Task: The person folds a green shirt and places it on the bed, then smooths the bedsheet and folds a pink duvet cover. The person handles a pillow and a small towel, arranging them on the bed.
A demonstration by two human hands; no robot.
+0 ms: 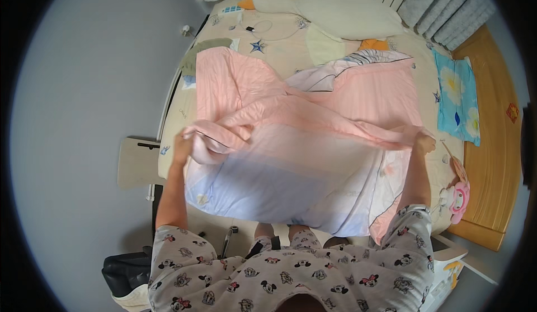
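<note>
A pink, white and pale blue quilt is stretched between my two hands over a bed. My left hand grips a bunched pink edge at the quilt's left side. At the right side, my right hand is closed on another stretch of the edge. The quilt's near part hangs over the bed's front edge, pale blue towards the bottom. Its far part lies in loose folds on the beige patterned bed sheet, with a striped white underside turned up at the far right.
A large white goose plush lies across the far end. On the right are a blue floral pillow, a wooden headboard and a pink plush toy. A folding table and black chair stand left; a cable crosses the sheet.
</note>
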